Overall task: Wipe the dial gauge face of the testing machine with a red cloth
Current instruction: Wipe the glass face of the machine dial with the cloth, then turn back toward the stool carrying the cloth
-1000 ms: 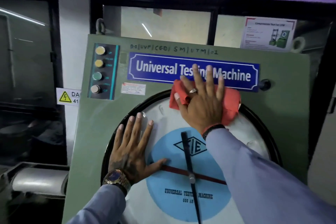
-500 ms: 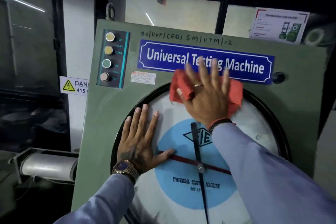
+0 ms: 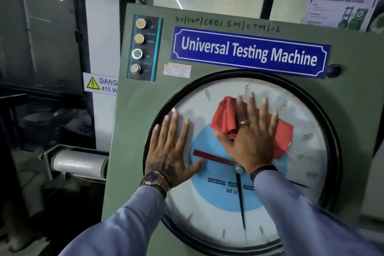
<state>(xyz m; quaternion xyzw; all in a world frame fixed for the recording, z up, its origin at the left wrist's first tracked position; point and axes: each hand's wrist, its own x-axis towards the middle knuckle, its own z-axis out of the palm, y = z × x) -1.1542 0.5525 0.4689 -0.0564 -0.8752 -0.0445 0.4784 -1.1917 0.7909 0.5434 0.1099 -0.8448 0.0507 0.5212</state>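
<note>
1. Green machine panel (image 3: 145, 110) fills my view.
2. My right hand (image 3: 252, 141), fingers spread flat, presses the red cloth (image 3: 226, 118) on the dial gauge face (image 3: 307, 122), upper centre.
3. My left hand (image 3: 170, 149) braces, empty, open.
4. Best: overlapping strokes, even pressure.

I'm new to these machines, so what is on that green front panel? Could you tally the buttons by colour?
Yellow buttons: 2
Green button: 1
Pale button: 1
Total: 4, stacked in one column on the dark strip left of the blue nameplate.
</note>
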